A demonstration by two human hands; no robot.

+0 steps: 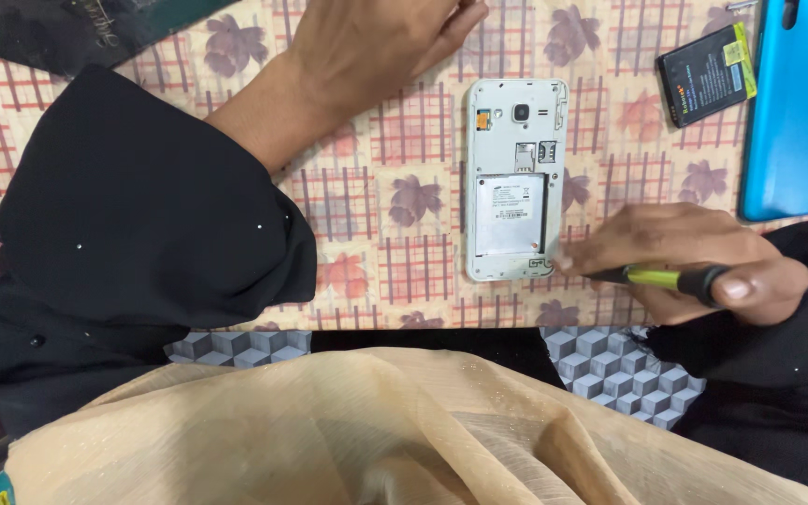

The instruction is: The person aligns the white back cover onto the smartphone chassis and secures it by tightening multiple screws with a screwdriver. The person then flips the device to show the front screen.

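A white phone (512, 178) lies face down on the patterned tablecloth (395, 196), its back cover off and its battery bay empty. My right hand (694, 262) grips a small screwdriver (666, 278) with a yellow-green and black handle, its tip at the phone's lower right corner. My left hand (371, 47) rests flat on the cloth just up and left of the phone, fingers together, holding nothing. Black sleeves cover both arms.
A black phone battery (708, 75) lies at the upper right, next to a blue flat case or cover (797, 103). A dark object (67, 28) sits at the top left. Beige fabric (376, 430) covers my lap below the table edge.
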